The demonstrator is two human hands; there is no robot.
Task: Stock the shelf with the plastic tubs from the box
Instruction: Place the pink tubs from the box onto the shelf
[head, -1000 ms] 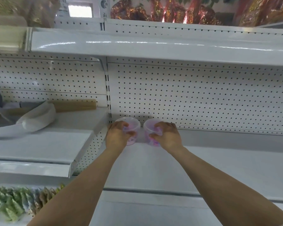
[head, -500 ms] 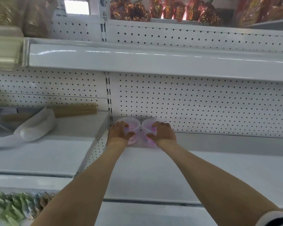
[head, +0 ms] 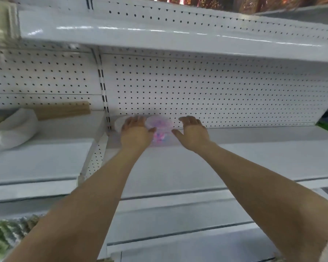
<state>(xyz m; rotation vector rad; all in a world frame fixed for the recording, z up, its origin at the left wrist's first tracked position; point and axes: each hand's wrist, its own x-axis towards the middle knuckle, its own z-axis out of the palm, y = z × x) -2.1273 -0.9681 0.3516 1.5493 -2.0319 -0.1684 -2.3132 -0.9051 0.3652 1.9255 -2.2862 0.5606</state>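
**Tubs placed deep in the shelf corner**

Over the white metal shelf point(head: 254, 157), the left hand point(head: 135, 132) lies with loose, straight fingers over a pale round plastic tub point(head: 118, 123), mostly hiding it. The right hand point(head: 192, 133), fingers together and thumb apart, grips nothing just beside the clear round tub with pink contents point(head: 160, 127). Both tubs stand against the white perforated back wall point(head: 216, 91), probably to leave room in front.

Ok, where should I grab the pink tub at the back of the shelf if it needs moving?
Probably the round rim of the pink tub, right hand coming from front-right. It stands upright by the pegboard, with another tub close on its left, so back and left sides look blocked.
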